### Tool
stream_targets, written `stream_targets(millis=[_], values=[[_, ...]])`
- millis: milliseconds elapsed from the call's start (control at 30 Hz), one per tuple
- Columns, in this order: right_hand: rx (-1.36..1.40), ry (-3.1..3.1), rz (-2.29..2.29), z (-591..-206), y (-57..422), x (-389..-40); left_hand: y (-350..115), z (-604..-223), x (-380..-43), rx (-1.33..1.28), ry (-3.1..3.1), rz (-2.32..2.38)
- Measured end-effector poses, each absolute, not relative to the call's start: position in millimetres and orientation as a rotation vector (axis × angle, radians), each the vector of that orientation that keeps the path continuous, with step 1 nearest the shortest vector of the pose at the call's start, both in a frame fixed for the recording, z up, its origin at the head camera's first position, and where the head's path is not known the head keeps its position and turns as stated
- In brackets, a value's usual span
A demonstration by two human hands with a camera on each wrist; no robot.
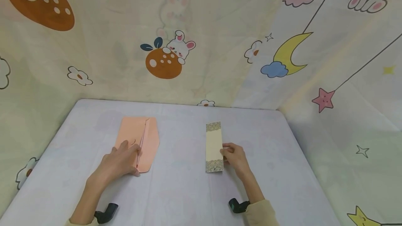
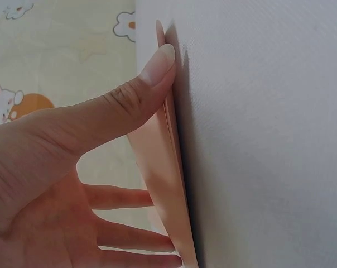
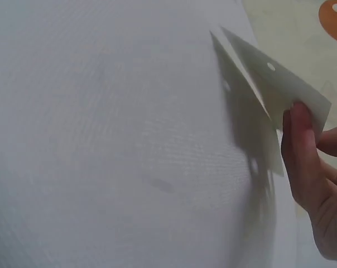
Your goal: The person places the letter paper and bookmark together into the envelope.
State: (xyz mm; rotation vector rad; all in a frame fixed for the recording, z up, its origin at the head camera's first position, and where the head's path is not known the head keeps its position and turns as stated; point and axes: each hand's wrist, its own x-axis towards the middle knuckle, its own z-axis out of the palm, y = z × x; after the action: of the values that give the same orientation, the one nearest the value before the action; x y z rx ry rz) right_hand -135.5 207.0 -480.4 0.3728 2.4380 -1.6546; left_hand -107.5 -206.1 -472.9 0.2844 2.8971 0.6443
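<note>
A pink paper envelope (image 1: 133, 128) with a flap along its right side lies on the left of the table. My left hand (image 1: 120, 159) rests on it, fingers spread over the paper and thumb at its near edge. In the left wrist view the thumb and straight fingers touch the envelope (image 2: 157, 167). My right hand (image 1: 235, 158) pinches the right edge of a cream bookmark (image 1: 214, 145) with speckled bands at both ends. The right wrist view shows the bookmark's plain back (image 3: 283, 81), with a small hole, tilted up and casting a shadow on the table.
A white cloth covers the table (image 1: 182, 194). Cartoon-printed curtains (image 1: 110, 44) stand close behind it and along its sides. Black camera mounts sit at the left wrist (image 1: 106, 213) and the right wrist (image 1: 238, 206).
</note>
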Motion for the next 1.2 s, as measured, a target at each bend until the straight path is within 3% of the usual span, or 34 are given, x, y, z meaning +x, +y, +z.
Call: stream_targets(millis=[1200], values=[[0.240,2.318,-1.792,-482,179,-142,-208,-477,-108,0.296,2.911,0.644]])
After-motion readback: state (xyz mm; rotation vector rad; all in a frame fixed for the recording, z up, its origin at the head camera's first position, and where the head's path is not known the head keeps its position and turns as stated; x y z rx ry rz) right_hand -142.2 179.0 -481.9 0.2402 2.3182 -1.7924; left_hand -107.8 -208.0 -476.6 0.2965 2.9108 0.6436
